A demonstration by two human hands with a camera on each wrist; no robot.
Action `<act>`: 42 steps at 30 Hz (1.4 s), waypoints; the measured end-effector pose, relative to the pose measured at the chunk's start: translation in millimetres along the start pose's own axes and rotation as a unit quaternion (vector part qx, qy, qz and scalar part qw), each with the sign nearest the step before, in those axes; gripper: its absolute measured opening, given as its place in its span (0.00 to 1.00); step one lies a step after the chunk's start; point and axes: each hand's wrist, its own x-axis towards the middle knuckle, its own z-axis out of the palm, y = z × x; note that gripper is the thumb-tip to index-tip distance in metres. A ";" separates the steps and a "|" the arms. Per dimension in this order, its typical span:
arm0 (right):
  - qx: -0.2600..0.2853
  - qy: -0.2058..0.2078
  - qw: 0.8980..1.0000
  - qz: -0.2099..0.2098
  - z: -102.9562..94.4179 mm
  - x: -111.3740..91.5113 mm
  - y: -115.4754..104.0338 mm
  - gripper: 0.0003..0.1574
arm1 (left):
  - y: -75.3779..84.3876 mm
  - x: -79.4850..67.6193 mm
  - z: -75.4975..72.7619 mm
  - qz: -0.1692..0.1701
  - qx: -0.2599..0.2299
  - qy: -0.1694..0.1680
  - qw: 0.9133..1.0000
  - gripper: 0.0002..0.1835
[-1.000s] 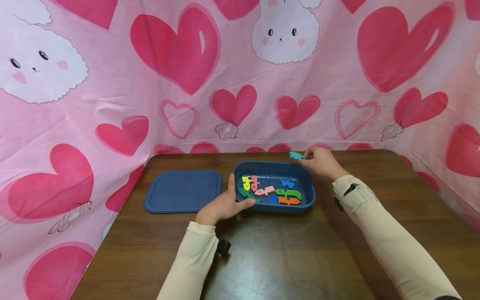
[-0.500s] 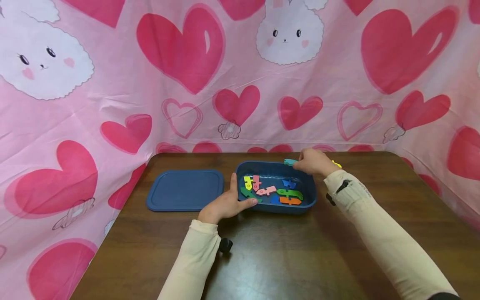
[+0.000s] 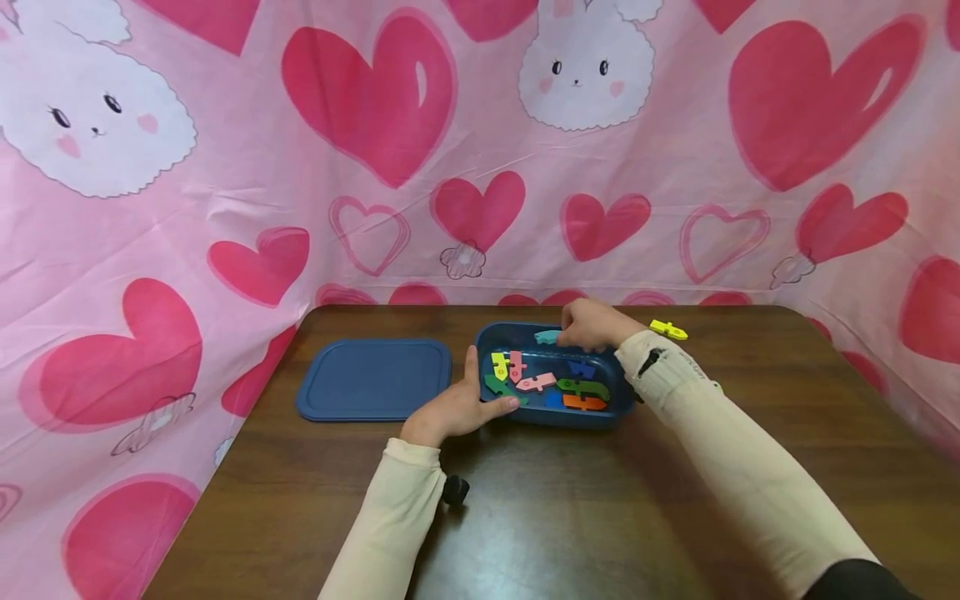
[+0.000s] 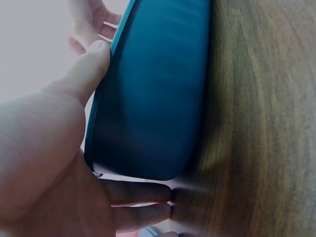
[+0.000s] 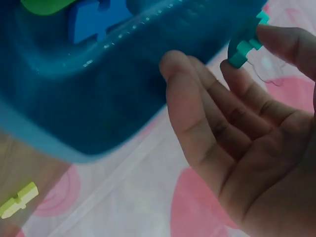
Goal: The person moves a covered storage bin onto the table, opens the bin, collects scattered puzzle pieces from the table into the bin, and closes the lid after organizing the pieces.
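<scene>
A dark blue open box point(image 3: 577, 419) stands on the table, with several flat coloured puzzle pieces inside. My left hand point(image 3: 456, 408) rests against its left end, thumb along the near rim and fingers straight beside the end wall point(image 4: 153, 94). Over the back of the box, my right hand point(image 3: 592, 323) pinches a small teal puzzle piece point(image 3: 547, 337) between thumb and a fingertip. In the right wrist view this notched teal piece point(image 5: 246, 42) overlaps the box's edge. Below it in the box lie a pink piece point(image 3: 536, 382), a green piece point(image 3: 583, 388) and an orange piece point(image 3: 585, 403).
A flat blue lid point(image 3: 375, 379) lies on the wooden table point(image 3: 525, 517) left of the box. A yellow puzzle piece point(image 3: 668, 330) sits on the table behind the right forearm. A pink heart-patterned cloth point(image 3: 480, 142) hangs behind the table.
My right hand has moved left with the teal piece, from beyond the box's back right corner to over the box. The yellow piece on the table has come into view. My left hand stays.
</scene>
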 end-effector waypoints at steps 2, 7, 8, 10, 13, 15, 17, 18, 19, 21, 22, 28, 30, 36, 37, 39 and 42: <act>0.000 -0.013 1.000 0.001 3.9 5.5 0.3 0.16 | 0.7 0.1 0.2 0.000 -0.001 -0.001 1.000 0.64; -0.004 -0.022 1.000 0.006 15.1 17.0 1.2 0.16 | 1.8 0.2 0.5 -0.004 0.002 0.000 1.000 0.65; -0.005 -0.021 1.000 0.008 17.7 19.1 1.4 0.15 | 1.8 0.2 0.5 -0.005 0.004 0.000 1.000 0.65; -0.012 -0.021 1.000 0.009 22.3 22.5 1.2 0.14 | 1.8 0.2 0.2 -0.005 0.006 0.001 1.000 0.65; -0.041 -0.013 0.999 0.010 29.6 26.8 -1.3 0.13 | 1.7 0.0 -0.3 -0.005 0.007 0.001 1.000 0.64; -0.074 -0.006 0.997 0.011 34.6 28.7 -3.4 0.14 | 1.8 -0.3 -0.6 -0.003 0.005 0.000 1.000 0.64; -0.102 -0.002 0.995 0.016 40.2 30.6 -5.6 0.15 | 1.9 -0.6 -0.9 0.000 0.005 0.000 1.000 0.64; -0.113 -0.002 0.993 0.018 42.9 31.4 -6.4 0.16 | 1.8 -0.7 -1.0 0.001 0.005 0.000 1.000 0.64; -0.123 -0.003 0.992 0.019 45.6 32.2 -7.0 0.17 | 1.8 -0.7 -1.1 0.002 0.006 0.001 1.000 0.64; -0.137 -0.005 0.990 0.018 50.1 33.0 -8.4 0.20 | 1.7 -0.8 -1.2 0.002 0.008 0.000 1.000 0.64; -0.140 -0.007 0.990 0.017 51.9 33.4 -8.9 0.21 | 1.6 -0.6 -1.1 0.001 0.009 -0.001 1.000 0.64; -0.124 -0.016 0.992 0.020 54.9 31.7 -11.9 0.26 | 1.1 0.9 -0.6 0.003 0.011 0.000 1.000 0.64; -0.108 -0.015 0.994 0.020 52.2 29.9 -11.6 0.23 | 1.7 1.1 -0.7 0.004 0.009 0.000 1.000 0.63; -0.046 0.015 0.999 0.012 33.1 22.8 -11.4 0.21 | 2.8 -0.4 -1.0 -0.001 0.006 0.000 1.000 0.63; -0.040 0.025 0.999 0.009 28.4 21.2 -10.5 0.21 | 2.9 -0.4 -0.9 -0.003 0.007 0.000 1.000 0.64; -0.029 0.044 0.999 0.007 18.4 17.8 -6.2 0.20 | 2.8 -0.4 -0.7 -0.006 0.007 0.000 1.000 0.64; -0.011 0.071 0.997 0.013 4.1 11.8 6.8 0.19 | 2.5 -0.5 -0.2 -0.006 0.007 0.001 1.000 0.65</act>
